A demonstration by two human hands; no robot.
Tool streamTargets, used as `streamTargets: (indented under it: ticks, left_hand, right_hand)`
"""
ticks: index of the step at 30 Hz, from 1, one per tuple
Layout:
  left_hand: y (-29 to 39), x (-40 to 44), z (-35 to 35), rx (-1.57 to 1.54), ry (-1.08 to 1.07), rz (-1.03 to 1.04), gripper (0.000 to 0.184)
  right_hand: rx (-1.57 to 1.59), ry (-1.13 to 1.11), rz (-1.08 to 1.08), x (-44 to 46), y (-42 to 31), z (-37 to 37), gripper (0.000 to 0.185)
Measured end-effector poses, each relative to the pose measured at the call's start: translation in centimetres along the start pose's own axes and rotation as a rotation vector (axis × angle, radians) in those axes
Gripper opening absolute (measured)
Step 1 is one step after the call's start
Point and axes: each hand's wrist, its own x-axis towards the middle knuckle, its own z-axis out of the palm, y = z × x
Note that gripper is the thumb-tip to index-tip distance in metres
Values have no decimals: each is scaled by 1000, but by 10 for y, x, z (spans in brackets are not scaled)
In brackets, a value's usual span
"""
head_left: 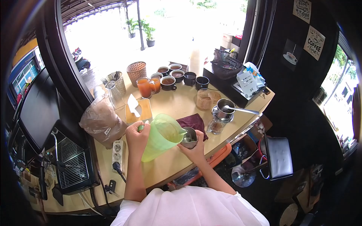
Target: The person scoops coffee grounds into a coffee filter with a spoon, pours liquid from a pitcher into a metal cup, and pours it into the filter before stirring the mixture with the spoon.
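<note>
Near the table's front edge, the left hand [137,138] is wrapped round the handle of a translucent green plastic pitcher [155,145], fingers curled and thumb along the top. The pitcher is held tilted to the right, its spout at the rim of a small silver metal cup [190,143]. The right hand [194,151] clasps that cup from below and from its right side, with some clear liquid visible inside; whether a stream is running is too small to tell. To the left lies a white power strip [118,147] with a black plug in it. Just beyond the cup, a crumpled maroon cloth [193,121] lies on the pale wooden table [171,103]. To its right, a silver metal dripper [225,107] with a long spoon in it sits on a clear glass [216,127]. Left of the pitcher are a knotted clear plastic bag [101,122] with brownish contents and a square wooden-topped tray [145,111] bearing a white folded paper [132,104]. Farther back stand two clear mugs of orange liquid [144,90], several black cups [168,87] grouped close together, and a brown woven basket [136,74].
</note>
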Motion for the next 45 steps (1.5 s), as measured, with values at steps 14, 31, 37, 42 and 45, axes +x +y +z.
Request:
streamTargets:
  ticks: [14,31,37,42,45]
  left_hand:
    - [1,0,1,14,2,1,30]
    - [2,0,1,16,-7,8,30]
    - [5,-1,1,6,-15,-11,30]
    - [2,-1,2,10,-11,-17,30]
    - [2,0,2,21,-10,-23,30]
  right_hand:
    - [0,-5,8,0,-1,0,74]
    - [7,3,18,-1,-1,0,75]
    - [-6,6,19,-1,-1,0,75]
    - [-17,12,9,0,-5,-1,75]
    - [-10,13,16,-1,-3,0,74]
